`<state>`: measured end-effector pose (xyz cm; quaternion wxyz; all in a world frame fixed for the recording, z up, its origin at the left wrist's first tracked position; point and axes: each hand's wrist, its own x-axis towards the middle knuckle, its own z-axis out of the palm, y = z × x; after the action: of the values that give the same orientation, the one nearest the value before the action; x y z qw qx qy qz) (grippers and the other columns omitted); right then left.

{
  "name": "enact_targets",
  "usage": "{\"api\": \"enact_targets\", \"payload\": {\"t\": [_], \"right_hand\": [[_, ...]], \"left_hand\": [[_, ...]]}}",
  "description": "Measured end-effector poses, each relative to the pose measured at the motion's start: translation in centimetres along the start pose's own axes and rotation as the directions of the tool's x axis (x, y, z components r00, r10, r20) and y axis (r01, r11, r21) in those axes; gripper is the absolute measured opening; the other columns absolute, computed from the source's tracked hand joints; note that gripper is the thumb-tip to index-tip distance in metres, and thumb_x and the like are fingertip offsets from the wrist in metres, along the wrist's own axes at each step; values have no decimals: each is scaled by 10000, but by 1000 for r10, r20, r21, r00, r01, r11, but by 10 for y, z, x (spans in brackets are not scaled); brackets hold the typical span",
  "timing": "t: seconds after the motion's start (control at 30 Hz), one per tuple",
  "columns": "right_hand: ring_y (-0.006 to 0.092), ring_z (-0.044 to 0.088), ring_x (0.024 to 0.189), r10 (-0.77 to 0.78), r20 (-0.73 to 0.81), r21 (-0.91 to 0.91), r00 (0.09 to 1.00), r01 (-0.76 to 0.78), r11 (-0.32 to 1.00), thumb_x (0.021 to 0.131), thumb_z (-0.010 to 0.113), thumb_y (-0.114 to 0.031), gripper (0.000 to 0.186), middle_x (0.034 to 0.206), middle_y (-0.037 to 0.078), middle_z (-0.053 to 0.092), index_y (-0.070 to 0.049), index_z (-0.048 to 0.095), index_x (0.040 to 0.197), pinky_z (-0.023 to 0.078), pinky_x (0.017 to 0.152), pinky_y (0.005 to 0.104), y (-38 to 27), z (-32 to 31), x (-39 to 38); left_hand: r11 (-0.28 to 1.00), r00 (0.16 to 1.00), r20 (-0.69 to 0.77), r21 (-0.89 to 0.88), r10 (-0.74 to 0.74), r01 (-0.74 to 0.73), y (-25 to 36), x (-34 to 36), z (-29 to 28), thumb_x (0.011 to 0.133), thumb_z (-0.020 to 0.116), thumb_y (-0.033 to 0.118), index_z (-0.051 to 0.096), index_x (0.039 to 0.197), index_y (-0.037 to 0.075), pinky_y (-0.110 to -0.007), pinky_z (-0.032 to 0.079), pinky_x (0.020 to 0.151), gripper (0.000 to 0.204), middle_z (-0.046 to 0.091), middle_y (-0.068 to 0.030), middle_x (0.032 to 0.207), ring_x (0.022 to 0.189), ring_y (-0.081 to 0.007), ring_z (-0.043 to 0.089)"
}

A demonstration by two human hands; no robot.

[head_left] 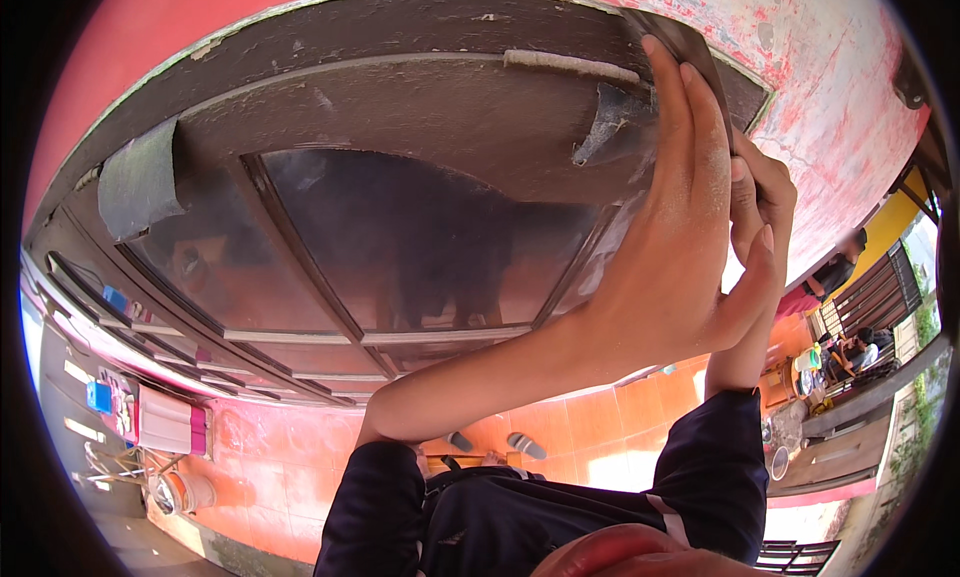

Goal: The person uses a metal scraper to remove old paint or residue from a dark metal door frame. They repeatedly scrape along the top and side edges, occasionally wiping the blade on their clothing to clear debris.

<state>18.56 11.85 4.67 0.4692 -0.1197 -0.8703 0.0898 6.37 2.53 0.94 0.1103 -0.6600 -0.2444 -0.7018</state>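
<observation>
A dark brown wooden frame [420,102] with dark glass panes [430,237] curves across the view. At its right upper corner lies a flat dark brown strip [690,47], whose exact kind I cannot make out. My left hand [690,207], dusted with pale powder, lays its stretched fingers along this strip. Behind it, my right hand [768,192] curls around the strip's lower end, partly covered by the left. Beside my left fingers a torn grey scrap, like sandpaper [605,125], hangs from the frame. A larger grey-green sheet [140,182] hangs at the left.
Flaking pink wall [820,127] borders the frame. Below are orange tiles [570,417], slippers [526,445] and a wooden support [515,459] by my feet. A pink-covered table [170,422] and bucket [190,492] stand left. Two people [832,275] are off to the right.
</observation>
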Motion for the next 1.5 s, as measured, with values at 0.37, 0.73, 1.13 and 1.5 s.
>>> {"api": "enact_targets", "payload": {"t": [0.37, 0.73, 1.13, 1.5], "right_hand": [[69, 427, 574, 115, -18, 118, 993, -112, 987, 1056, 548, -350, 496, 636, -1, 499, 7, 607, 1396, 306, 530, 250, -18, 2, -3], [68, 408, 561, 87, 21, 112, 996, -89, 990, 1055, 557, -307, 465, 639, 3, 501, 15, 612, 1386, 299, 518, 259, -22, -3, 1], [79, 448, 573, 60, -9, -8, 998, -60, 998, 1042, 573, -316, 459, 649, 24, 535, -14, 626, 1384, 342, 537, 251, -24, 15, 0], [70, 410, 543, 57, -32, 5, 998, -56, 998, 1040, 578, -342, 488, 618, -14, 472, 1, 618, 1385, 311, 508, 253, -34, 19, -3]], "left_hand": [[998, 999, 34, -60, -18, 20, 0, -1, -15, 887, 570, 144, -59, 1527, -198, -429, 506, 998, 961, -116, -489, 1561, 1315, -581, 435], [997, 999, 17, -66, 33, -32, -1, -2, -22, 878, 600, 150, -46, 1517, -213, -491, 455, 1079, 978, -108, -517, 1535, 1428, -686, 112], [987, 999, 23, -158, -39, 42, 3, -4, -38, 877, 608, 140, -76, 1533, -185, -403, 516, 976, 1001, -124, -492, 1558, 972, -440, 668], [992, 999, 38, -124, 22, -17, -2, -5, -45, 871, 618, 145, -83, 1559, -144, -430, 509, 993, 1024, -125, -471, 1574, 1433, -647, 223]]}}
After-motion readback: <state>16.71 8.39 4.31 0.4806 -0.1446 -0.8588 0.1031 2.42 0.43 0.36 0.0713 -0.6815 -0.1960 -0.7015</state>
